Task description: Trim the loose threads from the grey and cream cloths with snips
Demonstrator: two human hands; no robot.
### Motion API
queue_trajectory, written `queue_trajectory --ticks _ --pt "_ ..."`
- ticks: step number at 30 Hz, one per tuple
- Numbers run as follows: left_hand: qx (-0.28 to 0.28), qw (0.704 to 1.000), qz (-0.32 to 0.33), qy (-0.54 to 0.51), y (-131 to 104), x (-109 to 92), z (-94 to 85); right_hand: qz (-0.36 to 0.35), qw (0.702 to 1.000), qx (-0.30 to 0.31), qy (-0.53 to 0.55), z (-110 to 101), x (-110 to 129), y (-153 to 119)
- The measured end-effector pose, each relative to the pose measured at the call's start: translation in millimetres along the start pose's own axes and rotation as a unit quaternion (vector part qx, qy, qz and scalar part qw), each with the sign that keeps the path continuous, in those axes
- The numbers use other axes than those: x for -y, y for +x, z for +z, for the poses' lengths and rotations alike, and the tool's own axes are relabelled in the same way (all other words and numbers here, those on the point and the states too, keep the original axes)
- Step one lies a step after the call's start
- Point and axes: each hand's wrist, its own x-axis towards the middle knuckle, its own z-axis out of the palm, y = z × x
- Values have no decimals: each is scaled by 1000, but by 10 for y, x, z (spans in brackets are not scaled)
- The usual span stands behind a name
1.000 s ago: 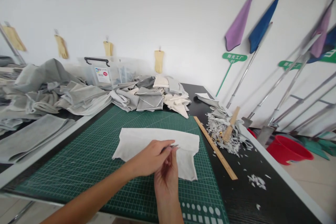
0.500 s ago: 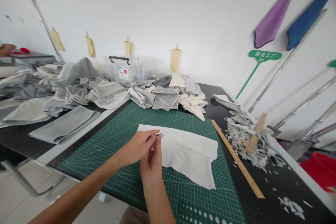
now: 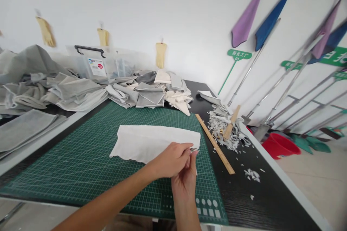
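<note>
A white cloth (image 3: 143,142) lies flat on the green cutting mat (image 3: 81,166). Over its right end, my left hand (image 3: 175,158) is closed, its fingertips meeting those of my right hand (image 3: 187,177), which is closed too, palm turned up. A small shiny metal piece (image 3: 194,149) shows between the fingertips; what it belongs to is mostly hidden by the fingers. Which hand grips it I cannot make out. The cloth's lower right part is covered by my hands.
A wooden ruler (image 3: 215,144) lies at the mat's right edge, beside grey scraps (image 3: 221,130) with a wooden piece (image 3: 231,122). Folded grey cloths (image 3: 150,95) and a clear bin (image 3: 94,65) stand behind. A red bucket (image 3: 280,146) is at the right.
My view has turned to the right. Both hands have moved together from the cloth's left end to its right end, still closed at the fingertips.
</note>
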Motion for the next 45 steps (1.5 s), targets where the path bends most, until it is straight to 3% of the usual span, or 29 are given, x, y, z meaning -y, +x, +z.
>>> queue_trajectory --ticks 3,11,16,26,37,42,45 --pt "-7 1000 -13 -3 -67 56 -121 26 1000 -13 5 36 -151 25" --pt "-75 990 -111 45 -515 218 -876 122 992 10 13 288 -1081 60" --pt "-120 981 -122 96 -684 282 -1074 156 987 20 18 348 -1375 53" --pt "-118 981 -133 75 -657 291 -1061 164 986 31 -14 379 -1332 82" --pt "-118 987 -99 44 -628 365 -1003 106 992 30 -66 355 -1172 45" --pt "-92 994 -58 31 -800 467 -1048 80 975 61 -200 371 -1175 -24" --pt "-64 995 -73 11 -935 526 -1100 73 945 93 -304 351 -1127 -61"
